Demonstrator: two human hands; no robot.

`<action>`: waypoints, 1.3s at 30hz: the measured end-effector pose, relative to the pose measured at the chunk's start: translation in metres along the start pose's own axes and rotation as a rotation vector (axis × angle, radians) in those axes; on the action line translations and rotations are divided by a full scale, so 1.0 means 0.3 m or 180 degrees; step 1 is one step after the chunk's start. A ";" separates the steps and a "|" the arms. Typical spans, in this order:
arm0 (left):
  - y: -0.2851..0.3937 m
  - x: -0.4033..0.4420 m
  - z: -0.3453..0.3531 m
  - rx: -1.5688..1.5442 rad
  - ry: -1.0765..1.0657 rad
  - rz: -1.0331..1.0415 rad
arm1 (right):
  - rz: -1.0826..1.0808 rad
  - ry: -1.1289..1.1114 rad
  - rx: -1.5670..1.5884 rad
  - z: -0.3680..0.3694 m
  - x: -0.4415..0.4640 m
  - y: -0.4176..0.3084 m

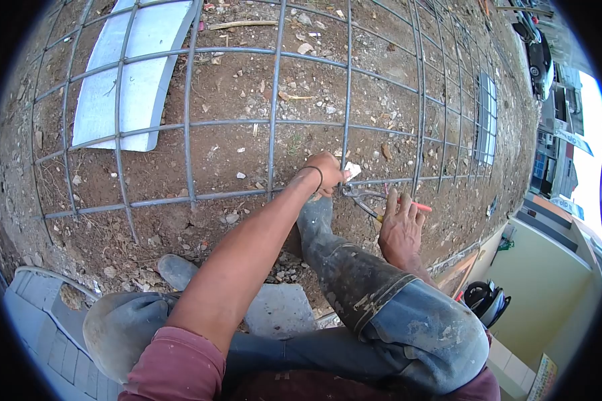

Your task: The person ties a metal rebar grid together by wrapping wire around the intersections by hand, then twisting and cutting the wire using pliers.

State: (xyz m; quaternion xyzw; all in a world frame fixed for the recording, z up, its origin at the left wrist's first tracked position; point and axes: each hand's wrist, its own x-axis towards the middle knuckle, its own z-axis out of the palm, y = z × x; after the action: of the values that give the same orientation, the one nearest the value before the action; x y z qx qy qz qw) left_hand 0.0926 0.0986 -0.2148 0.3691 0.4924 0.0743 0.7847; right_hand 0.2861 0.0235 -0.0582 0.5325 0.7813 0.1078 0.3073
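My left hand (324, 172) is closed beside a crossing of the steel bar mesh (273, 123). What its fingers hold is hidden. A pair of pincers (366, 198) has its metal jaws at that same crossing, close to my left fingertips. Around its red handles lies my right hand (401, 228), with one handle end sticking out past the fingers. A small white piece (352, 170) shows just beyond my left fingertips; I cannot tell what it is.
Pale slabs (130, 73) lie under the mesh at left and far right (486, 119). My muddy boot (318, 220) stands near the mesh edge, and a concrete block (281, 309) lies between my legs. Stones litter the soil. A parked car (539, 63) and motorcycle (487, 302) stand at right.
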 end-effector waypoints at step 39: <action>-0.038 -0.082 0.071 0.0385 0.1263 0.1061 | 0.0685 -0.3951 0.3883 -0.097 0.139 0.173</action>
State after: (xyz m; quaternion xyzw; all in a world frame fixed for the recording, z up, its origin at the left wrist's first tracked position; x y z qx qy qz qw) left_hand 0.0949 0.0679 -0.1995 0.4696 0.5726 0.2439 0.6262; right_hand 0.2982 0.0868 -0.0247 0.6372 0.3400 -0.6096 0.3267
